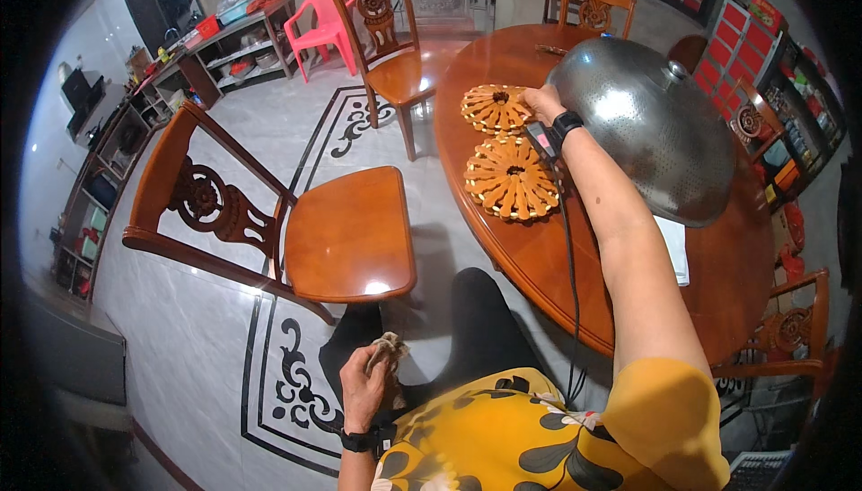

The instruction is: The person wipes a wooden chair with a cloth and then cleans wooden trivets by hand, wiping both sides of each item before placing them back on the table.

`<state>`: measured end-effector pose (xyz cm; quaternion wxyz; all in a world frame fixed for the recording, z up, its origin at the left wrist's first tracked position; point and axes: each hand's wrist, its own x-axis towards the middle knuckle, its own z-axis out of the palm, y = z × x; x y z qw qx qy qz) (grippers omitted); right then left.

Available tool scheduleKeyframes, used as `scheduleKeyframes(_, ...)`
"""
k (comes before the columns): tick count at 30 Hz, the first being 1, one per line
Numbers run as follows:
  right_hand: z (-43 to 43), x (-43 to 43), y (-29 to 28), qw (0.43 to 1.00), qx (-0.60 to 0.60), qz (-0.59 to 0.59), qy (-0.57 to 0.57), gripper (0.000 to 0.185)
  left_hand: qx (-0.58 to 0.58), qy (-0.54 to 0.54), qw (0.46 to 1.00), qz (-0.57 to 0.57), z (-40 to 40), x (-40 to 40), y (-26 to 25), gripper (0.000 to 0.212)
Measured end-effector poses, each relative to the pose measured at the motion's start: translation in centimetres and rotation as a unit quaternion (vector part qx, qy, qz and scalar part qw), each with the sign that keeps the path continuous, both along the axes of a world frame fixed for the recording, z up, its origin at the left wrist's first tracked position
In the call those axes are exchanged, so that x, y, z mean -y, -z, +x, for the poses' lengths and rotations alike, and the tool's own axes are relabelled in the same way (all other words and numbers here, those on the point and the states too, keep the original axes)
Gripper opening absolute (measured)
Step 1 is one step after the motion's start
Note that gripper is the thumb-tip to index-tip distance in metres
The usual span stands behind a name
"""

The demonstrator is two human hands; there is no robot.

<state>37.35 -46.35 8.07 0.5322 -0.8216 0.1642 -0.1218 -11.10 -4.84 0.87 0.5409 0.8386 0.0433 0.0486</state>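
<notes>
My left hand (pixel 360 386) is low in front of my body, closed around a crumpled, stained cloth (pixel 390 348). My right arm stretches over the round wooden table (pixel 539 282). The fingers of my right hand (pixel 544 104) grip the right edge of a flower-shaped wooden trivet (pixel 486 114) made of slats. Closer to me, a second wooden trivet (pixel 513 178) of the same kind lies flat near the table's left edge. Just right of my right hand, a large dented metal dome lid (pixel 646 127) with small holes and a knob stands on the table.
A carved wooden chair (pixel 350 235) stands left of my legs, another chair (pixel 401 77) beyond it. A black cable (pixel 571 269) runs from beside my right wrist over the table's edge. White paper (pixel 675 252) sticks out under the lid. Behind are a pink plastic chair (pixel 323 23) and a shelf (pixel 246 47).
</notes>
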Motion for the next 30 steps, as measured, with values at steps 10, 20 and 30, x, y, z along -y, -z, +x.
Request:
scheduleKeyframes(10,-11.5,-1.0,-6.2,0.894,0.128,-0.424,-0.067,0.028,0.017,0.002,1.000,-0.015,0.3,1.5,-0.4,0.013)
scheduleKeyframes(20,-19.4,-1.2,-3.8,0.859,0.014,-0.455,-0.235,0.059,0.033,-0.146,0.938,-0.313,-0.7,-2.5,-0.7,0.024)
scheduleKeyframes(30,-18.8,-1.5,0.1,0.900,0.058,-0.417,-0.110,0.066,0.069,-0.161,0.929,-0.326,-2.6,-2.8,-1.2,0.027)
